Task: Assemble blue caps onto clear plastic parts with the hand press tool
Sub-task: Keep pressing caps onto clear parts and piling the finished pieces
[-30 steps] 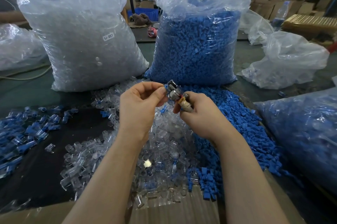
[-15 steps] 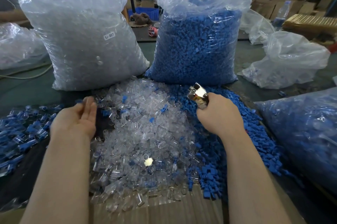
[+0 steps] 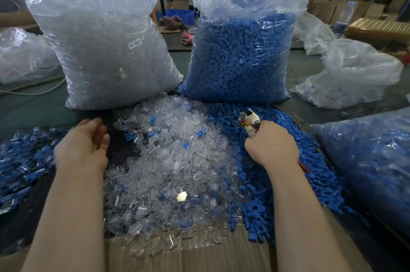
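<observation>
The right hand (image 3: 271,146) is curled tight round the press tool (image 3: 249,122) above the blue caps (image 3: 273,161). The tool's long axis runs up and left from the fist, its metal head pointing away toward the cap bag (image 3: 241,56); a red handle tip (image 3: 303,167) shows behind the wrist. The left hand (image 3: 83,148) hovers with relaxed, loosely bent fingers, holding nothing, between the finished pieces (image 3: 20,161) and the clear parts (image 3: 177,161). A clear-part bag (image 3: 106,50) stands behind.
</observation>
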Available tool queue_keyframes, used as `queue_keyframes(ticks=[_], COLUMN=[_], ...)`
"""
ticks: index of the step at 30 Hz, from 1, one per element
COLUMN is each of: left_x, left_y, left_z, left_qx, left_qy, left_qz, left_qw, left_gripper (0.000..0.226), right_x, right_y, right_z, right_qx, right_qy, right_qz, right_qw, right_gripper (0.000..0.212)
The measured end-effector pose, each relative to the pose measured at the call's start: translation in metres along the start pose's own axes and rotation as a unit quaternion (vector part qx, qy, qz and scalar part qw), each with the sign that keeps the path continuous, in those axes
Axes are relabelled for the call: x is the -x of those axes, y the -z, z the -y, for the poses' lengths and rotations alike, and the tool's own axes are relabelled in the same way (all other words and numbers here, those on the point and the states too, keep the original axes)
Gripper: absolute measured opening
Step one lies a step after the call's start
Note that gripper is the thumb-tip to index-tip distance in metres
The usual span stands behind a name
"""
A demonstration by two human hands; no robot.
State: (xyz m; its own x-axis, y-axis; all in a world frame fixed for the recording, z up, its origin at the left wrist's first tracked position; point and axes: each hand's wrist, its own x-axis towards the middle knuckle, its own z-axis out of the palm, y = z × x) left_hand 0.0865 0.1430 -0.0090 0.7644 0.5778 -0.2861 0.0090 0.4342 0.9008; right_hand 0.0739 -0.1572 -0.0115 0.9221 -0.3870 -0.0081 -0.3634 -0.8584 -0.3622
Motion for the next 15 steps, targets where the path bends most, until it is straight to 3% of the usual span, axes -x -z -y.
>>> queue_keyframes(ticks=[2, 4, 8, 9, 11, 15], left_x=[-0.005, -0.009, -0.008, -0.005, -0.002, 0.003], left_y=[-0.006, -0.010, -0.010, -0.012, -0.014, -0.013], left_z=[0.006, 0.017, 0.030, 0.029, 0.028, 0.026], left_qx=[-0.141, -0.339, -0.686, -0.710, -0.705, -0.660], left_qy=[-0.025, -0.086, -0.141, -0.137, -0.151, -0.174], left_qz=[0.017, 0.041, 0.098, 0.114, 0.137, 0.146], left_qw=[0.990, 0.936, 0.707, 0.682, 0.679, 0.716], left_gripper=[0.014, 0.028, 0.056, 0.060, 0.061, 0.046], right_x=[0.000, 0.000, 0.001, 0.002, 0.003, 0.004], right_y=[0.000, 0.000, -0.001, -0.001, -0.001, -0.003], right_z=[0.000, 0.001, 0.002, 0.002, 0.003, 0.005], right_qx=[0.003, 0.007, 0.018, 0.019, 0.019, 0.024], right_qy=[-0.011, -0.018, -0.018, -0.016, -0.009, 0.005], right_qz=[-0.002, 0.000, 0.016, 0.017, 0.024, 0.037], right_qw=[1.000, 1.000, 1.000, 1.000, 0.999, 0.999], right_gripper=[0.028, 0.028, 0.027, 0.026, 0.024, 0.019])
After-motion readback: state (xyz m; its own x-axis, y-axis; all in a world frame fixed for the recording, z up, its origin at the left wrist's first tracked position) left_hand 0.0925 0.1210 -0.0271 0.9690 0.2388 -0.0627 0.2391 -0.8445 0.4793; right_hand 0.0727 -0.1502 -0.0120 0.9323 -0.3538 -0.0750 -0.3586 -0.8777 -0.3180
